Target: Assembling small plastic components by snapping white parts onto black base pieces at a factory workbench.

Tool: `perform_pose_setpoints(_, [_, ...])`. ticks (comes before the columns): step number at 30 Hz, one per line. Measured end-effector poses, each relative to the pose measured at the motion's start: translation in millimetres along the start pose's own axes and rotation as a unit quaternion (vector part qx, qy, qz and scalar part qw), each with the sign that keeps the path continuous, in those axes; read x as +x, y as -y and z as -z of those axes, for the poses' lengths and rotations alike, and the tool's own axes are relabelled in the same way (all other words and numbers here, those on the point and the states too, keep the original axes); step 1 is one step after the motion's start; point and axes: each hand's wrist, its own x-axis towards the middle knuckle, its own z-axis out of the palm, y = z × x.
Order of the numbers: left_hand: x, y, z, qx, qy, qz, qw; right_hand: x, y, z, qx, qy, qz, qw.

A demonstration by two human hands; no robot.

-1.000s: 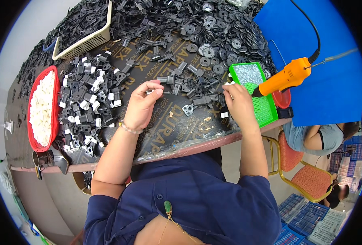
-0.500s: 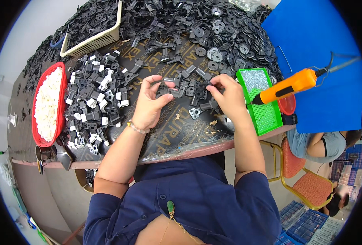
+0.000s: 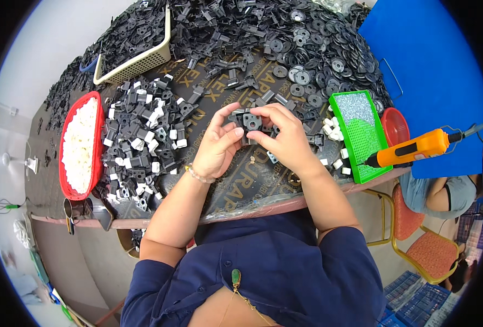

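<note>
Between both sets of fingertips I hold a small black plastic bracket with a round hole in its flat face. My left hand pinches it from the left with thumb and fingers. On its other side, the fingers and thumb of my right hand close on the same bracket. Loose black brackets lie just beyond and beside my hands. To the left spreads a heap of black brackets, many with white blocks on or among them. White blocks sit to the right of my right hand.
An orange electric screwdriver hangs over the green tray of small silver pieces. Beside it is a red bowl. At left stands a red basket of white pieces; farther back, a beige basket and black discs.
My right hand has moved left to meet my left hand, and both now grip the bracket. White blocks beside the green tray have come into sight. The whole view has shifted slightly.
</note>
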Motion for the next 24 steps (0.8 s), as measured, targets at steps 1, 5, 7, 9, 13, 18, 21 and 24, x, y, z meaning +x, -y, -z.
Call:
perform_pose_setpoints(1, [0.6,1.4,2.8,0.016,0.002,0.001,1.0,-1.6,-9.2,0.0,-0.079,-0.035,0.063,0.994])
perform_pose_setpoints(5, [1.7,4.4,9.9,-0.027,0.009,0.028,0.999,-4.2,-19.0,2.8,-0.094,-0.087,0.081,0.988])
perform_pose_setpoints(7, [1.3,4.1,10.6,-0.042,-0.022,0.044,0.998,-3.3,-17.3,2.1,-0.037,-0.089,0.064,0.993])
perform_pose_setpoints(9, [0.3,6.3,12.9,-0.047,-0.015,0.051,0.997,-3.3,-16.9,-0.3,0.021,-0.089,0.048,0.995])
perform_pose_setpoints(13, [-1.5,7.9,12.7,-0.061,-0.001,0.065,0.996,-3.4,-18.1,-3.4,-0.016,-0.073,0.078,0.994])
perform_pose_setpoints(18, [-2.4,12.2,12.4,-0.055,-0.004,0.049,0.997,-1.8,-19.3,-1.3,-0.024,-0.048,0.1,0.993])
perform_pose_setpoints(21, [-4.6,14.3,12.0,-0.009,0.012,0.032,0.999,-2.6,-24.2,-2.7,-0.072,-0.063,0.125,0.988])
perform_pose_setpoints(24, [-5.7,16.0,8.6,0.07,0.036,0.004,0.997,-2.1,-25.1,-2.5,-0.09,-0.071,0.111,0.987])
